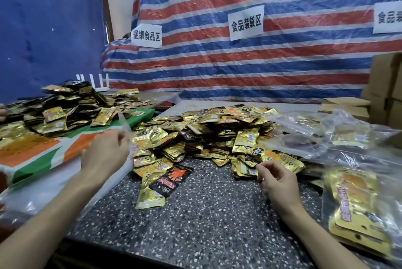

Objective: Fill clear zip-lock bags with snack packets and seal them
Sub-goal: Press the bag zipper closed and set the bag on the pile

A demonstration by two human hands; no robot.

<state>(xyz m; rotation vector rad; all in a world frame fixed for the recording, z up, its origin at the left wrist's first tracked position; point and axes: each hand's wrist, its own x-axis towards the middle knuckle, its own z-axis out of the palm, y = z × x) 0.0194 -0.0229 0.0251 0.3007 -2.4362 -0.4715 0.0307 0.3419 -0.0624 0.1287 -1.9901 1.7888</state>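
Observation:
A large heap of gold snack packets [217, 134] covers the middle of the speckled stone table [195, 229]. At its near edge lie a black packet [171, 179] and a gold packet [150, 192]. My left hand [104, 155] is raised at the heap's left side and pinches the top edge of a clear zip-lock bag [108, 184], which hangs below the hand. My right hand [276, 181] hovers at the heap's front right with loosely curled fingers, fingertips near the packets, holding nothing I can see. A filled clear bag [356, 203] lies at the right.
More clear bags [315, 129], some with packets inside, are piled at the right behind the filled one. A second packet heap [65, 112] sits on a green and orange cloth [43, 160] at the left. Cardboard boxes [387, 86] stand far right. A striped tarp [239, 62] closes the back.

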